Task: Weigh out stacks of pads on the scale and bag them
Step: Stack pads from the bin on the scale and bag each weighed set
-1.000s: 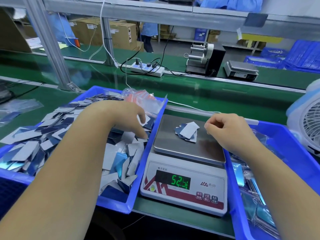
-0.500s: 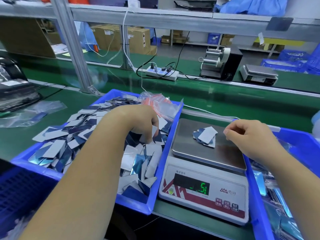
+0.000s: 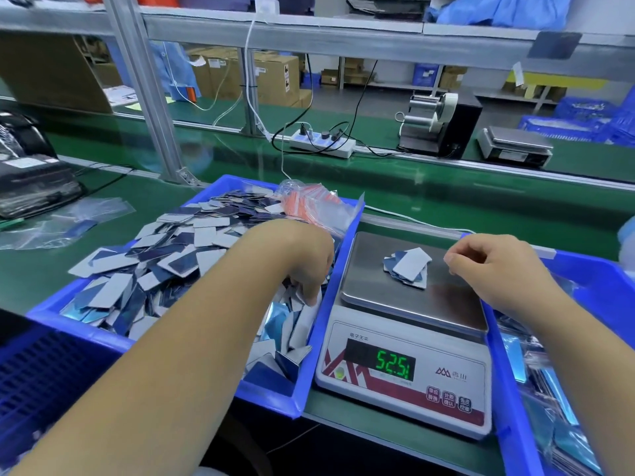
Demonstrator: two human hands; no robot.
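A blue bin (image 3: 271, 401) on the left holds several loose white and blue pads (image 3: 178, 255). My left hand (image 3: 302, 259) reaches down into them near the bin's right wall, fingers curled round a few pads. The scale (image 3: 405, 403) stands between two bins and reads 52.51. A small heap of pads (image 3: 409, 266) lies on its steel plate. My right hand (image 3: 494, 269) hovers over the plate's right edge with fingers curled and thumb against forefinger, nothing visible in it. Empty red-striped bags (image 3: 309, 204) lie at the bin's far corner.
A second blue bin (image 3: 512, 389) on the right holds bagged pads (image 3: 560, 427). A dark blue crate (image 3: 41, 376) sits at lower left, and clear bags (image 3: 68, 218) lie on the green belt. Behind are an aluminium post (image 3: 144, 91), a power strip (image 3: 323, 146), a tape dispenser (image 3: 439, 121) and another scale (image 3: 515, 146).
My left hand has dug lower and nearer into the pads. My right hand has kept its place over the scale. The view has shifted left.
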